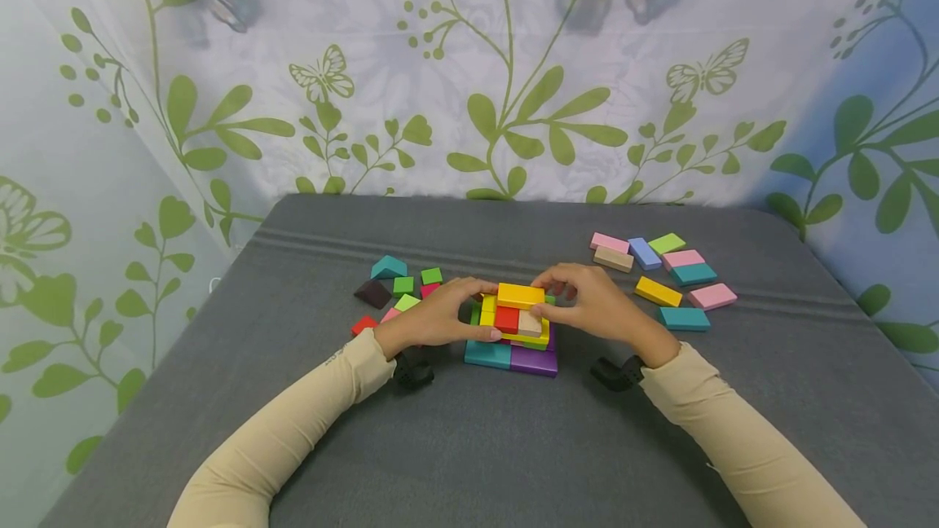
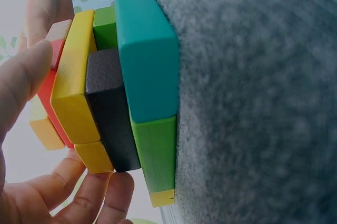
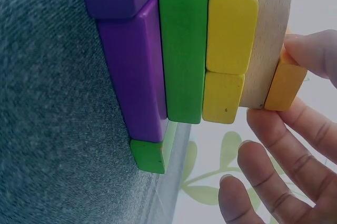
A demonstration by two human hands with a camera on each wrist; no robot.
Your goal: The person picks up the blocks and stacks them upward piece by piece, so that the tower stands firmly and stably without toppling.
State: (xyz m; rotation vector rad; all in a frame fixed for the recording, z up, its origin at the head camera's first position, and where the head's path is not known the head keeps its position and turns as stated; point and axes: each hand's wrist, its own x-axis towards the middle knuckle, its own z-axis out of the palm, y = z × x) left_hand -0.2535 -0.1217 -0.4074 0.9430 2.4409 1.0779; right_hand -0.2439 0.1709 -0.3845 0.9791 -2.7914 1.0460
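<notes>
On the grey table [image 1: 469, 446], backed by a leaf-printed curtain [image 1: 469, 63], a block stack [image 1: 513, 332] sits near the middle and serves as the landmark. Its base is a teal block [image 1: 487, 354] beside a purple block [image 1: 533, 361], with green, yellow, red and pale wood pieces layered above. To the stack's right, well apart, lies a loose group of flat blocks [image 1: 663, 279] in pink, blue, green, teal and yellow. To its left, near, lies a scatter of smaller pieces [image 1: 392, 288]. The left hand [image 1: 433, 318] curls around the stack's left side, fingertips touching its upper layers. The right hand [image 1: 590, 304] pinches the orange-yellow block [image 1: 521, 296] lying on top of the stack, thumb and fingers at its right end.
</notes>
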